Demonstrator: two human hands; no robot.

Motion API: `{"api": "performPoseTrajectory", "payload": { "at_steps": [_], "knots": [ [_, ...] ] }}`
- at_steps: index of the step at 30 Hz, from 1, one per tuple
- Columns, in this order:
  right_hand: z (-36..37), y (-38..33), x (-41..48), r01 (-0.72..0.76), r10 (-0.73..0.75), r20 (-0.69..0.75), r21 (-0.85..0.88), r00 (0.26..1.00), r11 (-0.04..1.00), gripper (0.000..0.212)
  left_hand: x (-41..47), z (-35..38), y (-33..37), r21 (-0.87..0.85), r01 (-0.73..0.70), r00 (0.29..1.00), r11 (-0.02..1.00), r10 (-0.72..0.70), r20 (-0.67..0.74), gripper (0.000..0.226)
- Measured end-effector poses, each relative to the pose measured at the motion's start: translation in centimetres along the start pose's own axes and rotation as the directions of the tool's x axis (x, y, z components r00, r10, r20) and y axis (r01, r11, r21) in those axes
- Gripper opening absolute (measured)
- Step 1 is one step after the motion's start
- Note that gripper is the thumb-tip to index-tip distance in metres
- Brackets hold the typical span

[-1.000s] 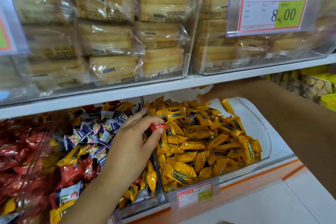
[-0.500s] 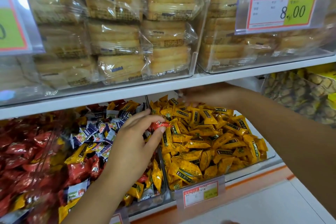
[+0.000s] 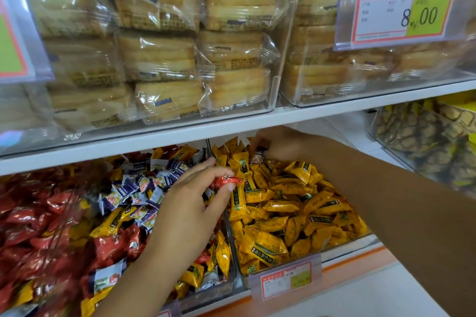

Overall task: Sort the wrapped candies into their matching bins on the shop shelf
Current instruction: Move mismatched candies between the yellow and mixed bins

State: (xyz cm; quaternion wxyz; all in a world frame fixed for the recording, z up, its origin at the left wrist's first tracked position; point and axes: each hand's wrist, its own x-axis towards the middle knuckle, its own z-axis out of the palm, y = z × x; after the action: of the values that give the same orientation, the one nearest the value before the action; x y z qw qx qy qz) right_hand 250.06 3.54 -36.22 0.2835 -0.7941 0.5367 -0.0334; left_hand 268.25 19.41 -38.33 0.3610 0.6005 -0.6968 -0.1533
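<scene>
Red candy (image 3: 225, 180) pinched in left hand (image 3: 185, 203) fingers, over divider (image 3: 209, 148) beside yellow bin (image 3: 342, 246); likely stray, bound left for red bin (image 3: 61, 216). Right hand (image 3: 278, 144) far back, fingers closed on odd-coloured candy (image 3: 257, 156), likewise mismatched.

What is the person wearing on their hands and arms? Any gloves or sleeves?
Nothing at all. The left hand and right hand are bare: no gloves, rings or bracelets show. Both forearms are bare too, with no sleeve or watch in view. The nails that show look short and unpainted.
</scene>
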Motion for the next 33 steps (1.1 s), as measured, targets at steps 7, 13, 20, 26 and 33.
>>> {"api": "performPoseTrajectory", "payload": {
  "at_steps": [7,13,20,26,33],
  "knots": [
    [1.1,-0.8,1.3,0.009,0.038,0.167,-0.273,0.985,0.962,0.044,0.1,-0.1,0.1,-0.012,0.009,1.0,1.0,-0.009,0.002,0.022],
    [1.4,-0.5,0.3,-0.007,0.048,0.162,-0.242,0.986,0.97,0.049,0.1,-0.2,0.7,-0.022,0.034,0.998,0.999,-0.035,-0.054,0.024],
    [2.1,-1.5,-0.2,-0.003,0.075,0.204,-0.33,0.976,0.944,0.042,-0.3,-2.7,0.5,-0.064,0.129,0.981,0.99,-0.137,-0.136,0.021],
    [2.1,-2.0,-0.7,0.022,0.043,0.164,-0.374,0.986,0.927,0.044,-0.6,-5.1,-1.0,-0.075,0.217,0.96,0.973,-0.227,-0.164,0.018],
    [-1.0,-3.5,-4.0,0.013,-0.022,-0.077,-0.122,0.997,0.992,0.026,-1.7,-6.6,-1.3,-0.095,0.23,0.956,0.969,-0.243,-0.166,0.018]
  ]
}}
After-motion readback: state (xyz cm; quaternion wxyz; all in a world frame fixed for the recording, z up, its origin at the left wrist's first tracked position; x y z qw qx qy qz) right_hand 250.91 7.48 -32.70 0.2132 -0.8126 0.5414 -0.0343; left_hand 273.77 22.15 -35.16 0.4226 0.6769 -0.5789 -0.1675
